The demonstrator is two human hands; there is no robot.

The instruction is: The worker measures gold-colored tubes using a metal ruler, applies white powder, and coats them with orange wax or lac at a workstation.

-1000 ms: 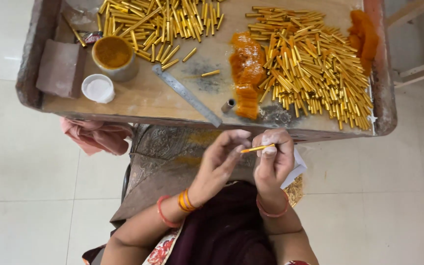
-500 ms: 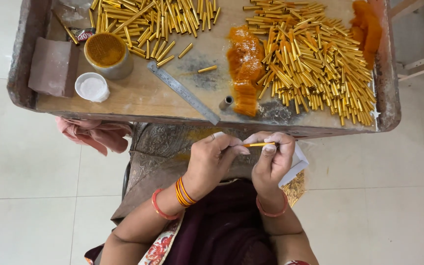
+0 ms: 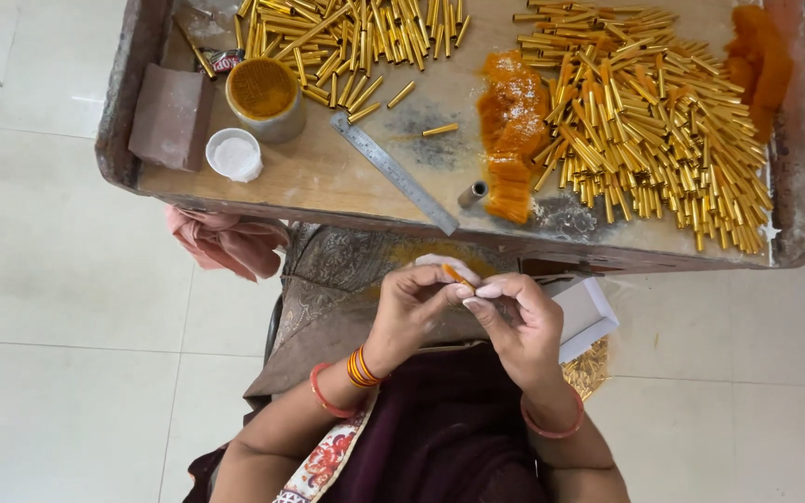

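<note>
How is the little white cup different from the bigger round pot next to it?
The white cup is smaller and pale all over; the round pot is wider, with grey metal sides. The white cup holds something whitish, while the round pot is filled with an orange-yellow stuff. The white cup sits nearer the table's front edge; the round pot sits further back. Both are round, open on top, and stand upright on the wooden table.
</note>
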